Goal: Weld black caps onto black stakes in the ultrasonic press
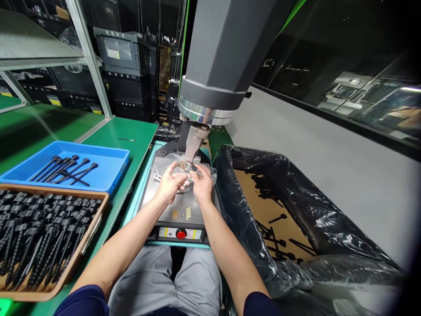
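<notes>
My left hand (170, 183) and my right hand (201, 181) meet above the metal plate of a press (164, 210), right beneath its tapered metal head (193, 147). Thumbs and fingers of both hands are closed in a pinch. Between them is a small round part (185, 166) with thin whitish loops, too small to name. Clear plastic film (210, 172) lies around and under the fingers, partly hidden by them. What exactly each hand grips cannot be made out. Bits of yellowish tape (188, 213) stick to the plate nearer to me.
A red button (180, 234) sits on the press's front. At left, a blue tray (115, 175) and a brown tray (105, 199) hold black rod-like parts with wider heads. At right stands a box lined with black plastic (237, 210), with similar parts on cardboard. Storage crates (121, 55) are stacked behind.
</notes>
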The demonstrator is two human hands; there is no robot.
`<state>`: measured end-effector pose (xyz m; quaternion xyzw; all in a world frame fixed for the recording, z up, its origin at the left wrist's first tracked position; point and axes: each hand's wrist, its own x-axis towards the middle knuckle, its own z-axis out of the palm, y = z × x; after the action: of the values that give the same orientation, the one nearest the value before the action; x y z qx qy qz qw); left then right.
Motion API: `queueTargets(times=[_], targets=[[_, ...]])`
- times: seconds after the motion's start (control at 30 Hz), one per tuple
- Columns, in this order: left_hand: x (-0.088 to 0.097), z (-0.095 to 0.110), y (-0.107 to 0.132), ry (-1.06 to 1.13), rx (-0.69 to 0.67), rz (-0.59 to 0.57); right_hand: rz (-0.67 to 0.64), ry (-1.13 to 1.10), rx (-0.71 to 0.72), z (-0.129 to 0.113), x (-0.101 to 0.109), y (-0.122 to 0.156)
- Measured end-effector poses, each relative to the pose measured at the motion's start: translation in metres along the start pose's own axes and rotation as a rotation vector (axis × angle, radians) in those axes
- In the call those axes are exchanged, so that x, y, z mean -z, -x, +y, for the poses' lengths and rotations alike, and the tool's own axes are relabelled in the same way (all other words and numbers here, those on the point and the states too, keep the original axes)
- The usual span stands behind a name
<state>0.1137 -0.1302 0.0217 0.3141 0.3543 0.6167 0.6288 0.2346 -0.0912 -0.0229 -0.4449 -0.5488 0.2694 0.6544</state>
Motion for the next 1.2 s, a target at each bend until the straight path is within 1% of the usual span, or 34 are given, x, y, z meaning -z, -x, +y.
queueTargets(times=[0.07, 0.13, 0.2, 0.27, 0.3, 0.37, 0.43, 0.6, 0.7, 0.8, 0.9, 1.0, 1.1, 1.2], targets=[[0.0, 0.0, -0.002, 0.0, -0.009, -0.004, -0.012, -0.06, -0.021, 0.003, -0.006, -0.007], [0.0, 0.001, -0.003, -0.002, -0.011, -0.006, -0.023, -0.108, -0.082, 0.006, -0.012, -0.013], [0.001, 0.001, -0.004, -0.014, -0.006, -0.004, -0.062, -0.185, -0.206, 0.01, -0.017, -0.019], [0.002, 0.0, -0.005, -0.023, -0.003, -0.003, -0.139, -0.269, -0.331, 0.011, -0.018, -0.025], [0.003, 0.0, -0.005, -0.024, -0.003, -0.005, -0.182, -0.292, -0.365, 0.011, -0.017, -0.027], [0.004, -0.002, -0.005, -0.021, -0.005, -0.012, -0.257, -0.307, -0.374, 0.01, -0.013, -0.031], [0.005, -0.003, -0.006, -0.024, -0.002, -0.012, -0.297, -0.307, -0.357, 0.009, -0.009, -0.034], [0.006, -0.006, -0.006, -0.05, -0.003, -0.011, -0.28, -0.209, -0.292, 0.007, -0.007, -0.039], [0.007, -0.007, -0.007, -0.064, -0.01, -0.021, -0.266, -0.205, -0.314, 0.009, -0.011, -0.039], [0.008, -0.007, -0.009, -0.077, -0.008, -0.017, -0.251, -0.266, -0.329, 0.013, -0.011, -0.034], [0.009, -0.009, -0.01, -0.097, 0.004, -0.001, -0.206, -0.353, -0.332, 0.017, -0.006, -0.024], [0.009, -0.01, -0.012, -0.107, 0.007, 0.024, -0.145, -0.399, -0.405, 0.022, 0.003, -0.011], [0.01, -0.012, -0.014, -0.101, -0.006, 0.035, -0.16, -0.406, -0.48, 0.027, 0.015, 0.005], [0.012, -0.014, -0.017, -0.102, -0.012, 0.048, -0.181, -0.373, -0.501, 0.032, 0.025, 0.02]])
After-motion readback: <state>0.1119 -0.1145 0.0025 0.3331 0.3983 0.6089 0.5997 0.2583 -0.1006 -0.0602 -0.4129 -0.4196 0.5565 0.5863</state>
